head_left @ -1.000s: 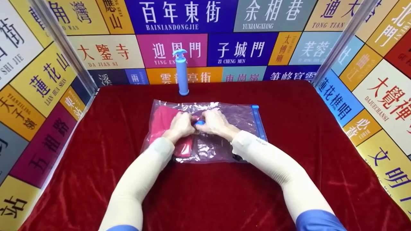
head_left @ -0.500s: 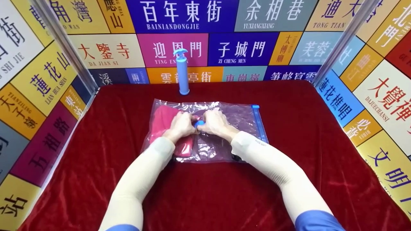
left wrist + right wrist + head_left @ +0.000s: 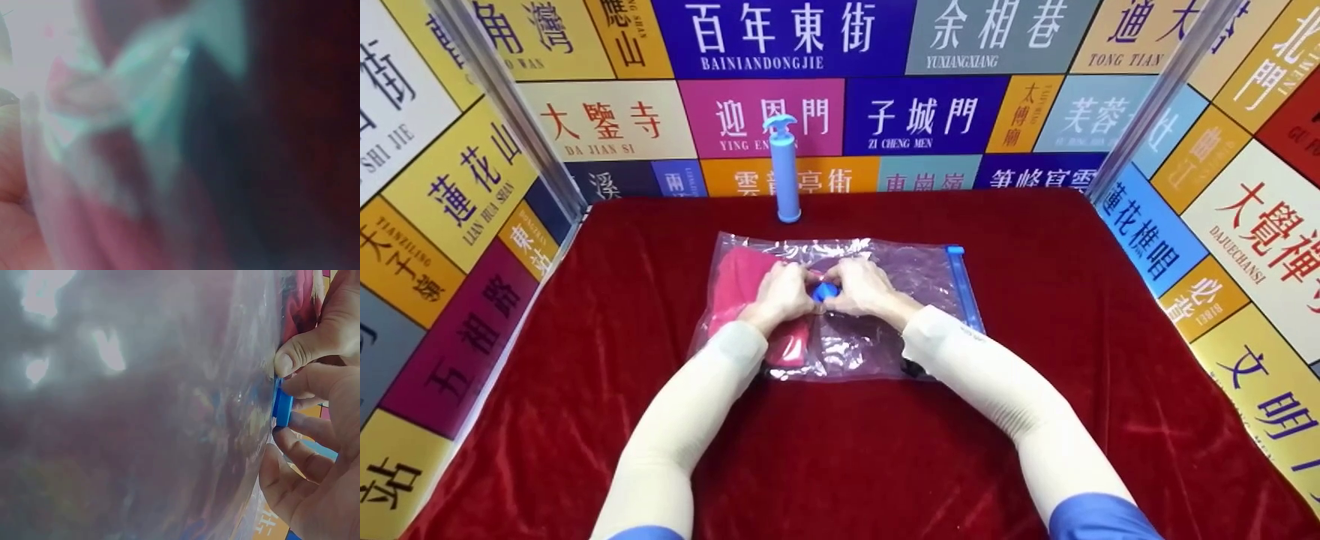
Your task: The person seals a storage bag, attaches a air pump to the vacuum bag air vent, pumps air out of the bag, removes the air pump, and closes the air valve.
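Note:
A clear vacuum storage bag (image 3: 926, 281) lies flat, with a folded pink-red cloth (image 3: 739, 281) inside its left part and a blue slider zip (image 3: 964, 289) along its right edge. At its middle is a blue valve cap (image 3: 826, 292), between both hands. My right hand (image 3: 864, 286) pinches this cap; the right wrist view shows fingertips around the blue cap (image 3: 285, 410). From the other side my left hand (image 3: 786, 291) grips the bag at the valve, its thumb (image 3: 287, 363) close above the cap. The left wrist view is blurred by plastic close to the lens.
Behind the bag a blue hand pump (image 3: 785, 176) stands upright near the table's back edge. Dark red velvet cloth (image 3: 840, 457) covers the table. Printed sign panels (image 3: 765, 112) rise at the back and both sides. Something small and black (image 3: 913, 368) shows beside the right sleeve.
The blue cap shows more between the hands and looks tilted or turned. My right fingers have shifted slightly around it; the left hand, bag and pump stay in place.

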Demonstrator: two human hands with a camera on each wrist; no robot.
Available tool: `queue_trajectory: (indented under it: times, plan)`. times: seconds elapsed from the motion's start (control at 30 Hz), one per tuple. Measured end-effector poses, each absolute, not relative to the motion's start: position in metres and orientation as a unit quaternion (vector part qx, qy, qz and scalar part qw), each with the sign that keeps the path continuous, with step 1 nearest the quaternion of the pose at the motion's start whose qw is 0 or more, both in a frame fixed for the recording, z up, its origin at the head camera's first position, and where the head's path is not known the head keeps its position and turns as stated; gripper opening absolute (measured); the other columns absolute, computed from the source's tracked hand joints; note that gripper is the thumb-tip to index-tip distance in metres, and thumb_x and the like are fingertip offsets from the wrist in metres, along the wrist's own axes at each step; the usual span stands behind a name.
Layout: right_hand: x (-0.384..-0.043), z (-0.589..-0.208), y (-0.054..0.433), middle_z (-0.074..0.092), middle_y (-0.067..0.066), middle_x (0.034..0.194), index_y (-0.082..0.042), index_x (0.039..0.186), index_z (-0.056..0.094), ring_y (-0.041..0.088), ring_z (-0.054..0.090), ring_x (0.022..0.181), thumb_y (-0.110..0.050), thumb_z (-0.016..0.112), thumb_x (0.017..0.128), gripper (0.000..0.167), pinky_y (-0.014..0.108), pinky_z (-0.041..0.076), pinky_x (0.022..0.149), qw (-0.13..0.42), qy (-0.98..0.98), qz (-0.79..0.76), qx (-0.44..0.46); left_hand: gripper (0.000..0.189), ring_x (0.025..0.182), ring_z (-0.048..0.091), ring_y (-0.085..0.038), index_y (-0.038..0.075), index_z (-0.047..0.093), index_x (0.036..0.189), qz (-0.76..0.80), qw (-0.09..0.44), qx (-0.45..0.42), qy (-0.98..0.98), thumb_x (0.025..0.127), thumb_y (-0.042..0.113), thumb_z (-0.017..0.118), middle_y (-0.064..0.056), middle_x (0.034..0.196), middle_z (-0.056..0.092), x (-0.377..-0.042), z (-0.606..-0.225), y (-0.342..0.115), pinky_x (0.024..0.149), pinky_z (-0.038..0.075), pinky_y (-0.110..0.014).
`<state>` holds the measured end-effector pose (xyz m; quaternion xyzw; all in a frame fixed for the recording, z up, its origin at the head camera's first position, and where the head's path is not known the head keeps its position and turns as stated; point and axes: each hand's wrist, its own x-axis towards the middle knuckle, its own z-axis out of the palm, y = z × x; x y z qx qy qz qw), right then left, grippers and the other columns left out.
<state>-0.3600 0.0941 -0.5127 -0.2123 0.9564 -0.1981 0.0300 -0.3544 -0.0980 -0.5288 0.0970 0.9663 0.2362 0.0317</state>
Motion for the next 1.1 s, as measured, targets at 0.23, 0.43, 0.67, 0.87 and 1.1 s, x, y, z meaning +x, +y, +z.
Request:
queue_trajectory:
  times: [0.23, 0.43, 0.67, 0.87, 1.1]
  plan:
    - [-0.36, -0.516, 0.089, 0.085, 0.002, 0.116, -0.02, 0.118, 0.085, 0.029, 0.077, 0.106, -0.047, 0.081, 0.087, 0.04, 0.05, 0.066, 0.094, 0.01, 0.964, -0.204, -0.169, 0.059, 0.127, 0.068, -0.04, 0.023, 0.084, 0.132, 0.24, 0.027, 0.09, 0.966, 0.076, 0.035, 0.098, -0.012, 0.134, 0.082, -0.347, -0.522, -0.096, 0.112, 0.058, -0.057]
    - [-0.358, -0.517, 0.083, 0.083, 0.002, 0.097, -0.02, 0.099, 0.082, 0.028, 0.076, 0.093, -0.051, 0.083, 0.088, 0.032, 0.05, 0.066, 0.085, -0.001, 0.973, -0.193, -0.125, 0.057, 0.125, 0.066, -0.038, 0.021, 0.084, 0.133, 0.237, 0.034, 0.086, 0.967, 0.079, 0.029, 0.099, -0.009, 0.135, 0.081, -0.342, -0.517, -0.094, 0.113, 0.056, -0.054]
    - [-0.358, -0.517, 0.081, 0.078, 0.002, 0.084, -0.017, 0.086, 0.077, 0.025, 0.071, 0.081, -0.044, 0.082, 0.086, 0.027, 0.048, 0.065, 0.078, -0.005, 0.975, -0.189, -0.119, 0.063, 0.13, 0.065, -0.038, 0.021, 0.081, 0.138, 0.235, 0.035, 0.084, 0.968, 0.078, 0.029, 0.099, -0.01, 0.138, 0.08, -0.343, -0.518, -0.094, 0.115, 0.056, -0.053]
    - [-0.359, -0.516, 0.082, 0.078, 0.003, 0.082, -0.017, 0.085, 0.076, 0.025, 0.07, 0.078, -0.044, 0.082, 0.085, 0.027, 0.046, 0.064, 0.076, -0.002, 0.975, -0.183, -0.128, 0.068, 0.133, 0.065, -0.039, 0.022, 0.078, 0.143, 0.23, 0.033, 0.085, 0.969, 0.079, 0.03, 0.098, -0.011, 0.142, 0.078, -0.341, -0.517, -0.094, 0.116, 0.057, -0.054]
    - [-0.359, -0.513, 0.081, 0.083, 0.005, 0.094, -0.018, 0.097, 0.084, 0.03, 0.076, 0.089, -0.042, 0.082, 0.085, 0.027, 0.051, 0.067, 0.084, 0.007, 0.976, -0.172, -0.136, 0.067, 0.137, 0.065, -0.04, 0.021, 0.077, 0.145, 0.232, 0.034, 0.084, 0.969, 0.082, 0.031, 0.097, -0.012, 0.145, 0.076, -0.342, -0.518, -0.094, 0.119, 0.056, -0.055]
